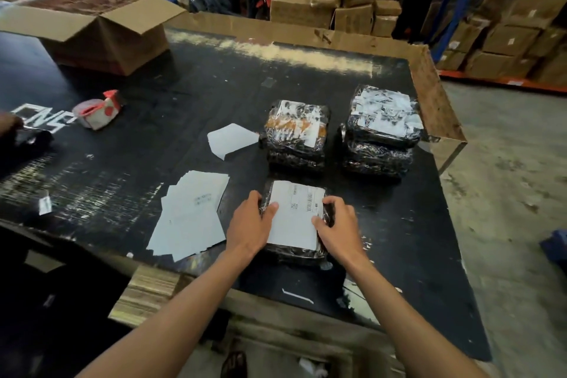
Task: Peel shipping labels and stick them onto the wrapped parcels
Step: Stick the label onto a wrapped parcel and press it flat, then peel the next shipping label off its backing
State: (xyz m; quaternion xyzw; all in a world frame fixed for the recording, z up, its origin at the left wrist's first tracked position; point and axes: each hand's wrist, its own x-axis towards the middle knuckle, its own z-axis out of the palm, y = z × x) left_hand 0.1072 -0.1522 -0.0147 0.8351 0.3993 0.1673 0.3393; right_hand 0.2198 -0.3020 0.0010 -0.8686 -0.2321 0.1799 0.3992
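Observation:
A parcel wrapped in black plastic [294, 252] lies near the table's front edge with a white shipping label [294, 218] on its top. My left hand [250, 224] grips the parcel's left side, thumb lying on the label. My right hand [337, 224] grips the right side, thumb pressing the label too. Behind it stand two stacks of wrapped parcels, one in the middle [294, 132] and one at the right [382, 129], both labelled on top. A pile of white label sheets [190, 218] lies left of my hands.
A single white sheet [230, 139] lies beside the middle stack. A tape dispenser [98, 110] sits at the left, an open cardboard box [101, 27] behind it. The black table [184, 86] has a raised cardboard rim [429, 92] on the right. Another person's hand [9, 124] shows at the left edge.

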